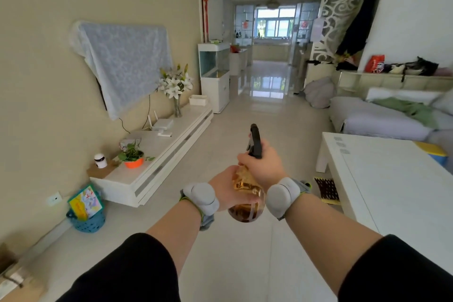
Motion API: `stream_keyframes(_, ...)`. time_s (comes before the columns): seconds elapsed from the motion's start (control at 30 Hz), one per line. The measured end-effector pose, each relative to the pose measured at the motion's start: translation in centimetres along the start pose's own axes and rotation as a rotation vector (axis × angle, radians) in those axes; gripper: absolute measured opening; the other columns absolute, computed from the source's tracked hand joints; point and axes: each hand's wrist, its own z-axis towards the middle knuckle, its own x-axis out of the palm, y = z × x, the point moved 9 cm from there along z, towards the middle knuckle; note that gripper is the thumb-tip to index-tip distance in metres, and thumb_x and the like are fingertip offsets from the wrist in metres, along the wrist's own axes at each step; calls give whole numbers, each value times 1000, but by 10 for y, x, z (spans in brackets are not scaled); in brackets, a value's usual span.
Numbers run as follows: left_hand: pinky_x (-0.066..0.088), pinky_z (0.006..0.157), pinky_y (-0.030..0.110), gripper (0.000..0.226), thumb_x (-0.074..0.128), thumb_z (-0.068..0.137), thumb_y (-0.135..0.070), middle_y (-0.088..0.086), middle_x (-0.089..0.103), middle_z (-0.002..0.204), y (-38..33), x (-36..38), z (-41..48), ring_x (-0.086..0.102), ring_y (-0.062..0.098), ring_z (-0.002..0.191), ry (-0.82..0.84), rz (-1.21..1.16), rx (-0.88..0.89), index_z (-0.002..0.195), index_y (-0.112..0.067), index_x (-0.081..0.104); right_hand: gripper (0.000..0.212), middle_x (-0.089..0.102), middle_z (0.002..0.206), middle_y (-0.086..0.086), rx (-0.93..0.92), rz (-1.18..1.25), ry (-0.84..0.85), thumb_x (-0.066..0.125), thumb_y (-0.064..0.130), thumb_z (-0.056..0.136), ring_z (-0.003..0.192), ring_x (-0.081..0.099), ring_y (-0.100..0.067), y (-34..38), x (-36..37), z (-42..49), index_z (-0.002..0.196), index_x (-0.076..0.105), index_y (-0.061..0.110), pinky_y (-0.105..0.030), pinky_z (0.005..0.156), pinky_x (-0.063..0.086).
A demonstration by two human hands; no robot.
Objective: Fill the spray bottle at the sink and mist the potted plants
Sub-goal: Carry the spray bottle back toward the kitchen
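White table (392, 179): near right. Low white cabinet (171, 135): along left wall. Amber bottle (246, 206): ctr, held in air, black nozzle (255, 140) pointing far. L hand (225, 187): wrapped round bottle body. R hand (266, 167): clamped on bottle neck below nozzle. Small plant (132, 155): orange pot, on cabinet, well apart from bottle.

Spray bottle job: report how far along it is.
Done: nothing certain; the water level in the amber spray bottle cannot be read. In hand: the left hand cups its body, and the right hand grips its neck under the black trigger head. Left: misting the potted plant in the orange pot on the white console; the head points down the room, not at it.
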Motion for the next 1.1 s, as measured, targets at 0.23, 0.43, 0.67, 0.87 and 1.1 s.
stream_keyframes(0.23,40,74,11,43,73,71,-38,-12,62,102,13,-12,176,59,10,96,94,97,55,109,-34,52,55,68,88,-5,8,-33,47,70,30,80,76,65,-6,-59,-35,173,127,42,30,-13,59,45)
stream_keyframes(0.43,39,65,2,45,74,71,-38,-30,53,89,35,-57,318,51,-9,84,87,77,29,102,-47,42,71,53,115,3,30,-21,165,72,45,78,102,55,-15,-77,-34,324,136,35,30,-19,74,40)
stream_keyframes(0.67,38,62,-4,46,77,67,-37,-34,52,83,98,-102,480,49,-15,76,69,35,28,95,-52,45,63,60,109,-11,37,-112,136,71,31,80,101,61,-26,-122,-20,496,133,38,27,-37,89,49)
stream_keyframes(0.87,32,64,3,53,77,64,-43,-29,53,85,137,-139,631,54,1,87,106,55,106,108,-42,47,59,63,101,-10,33,-148,46,68,31,83,95,62,-18,-151,-24,640,133,37,27,-23,77,49)
stream_keyframes(1.1,35,70,8,72,77,62,-47,-29,54,91,146,-147,809,54,0,91,213,52,192,125,-35,45,65,61,101,3,55,-258,-60,67,39,84,83,56,1,-183,-75,790,139,34,25,-5,58,39)
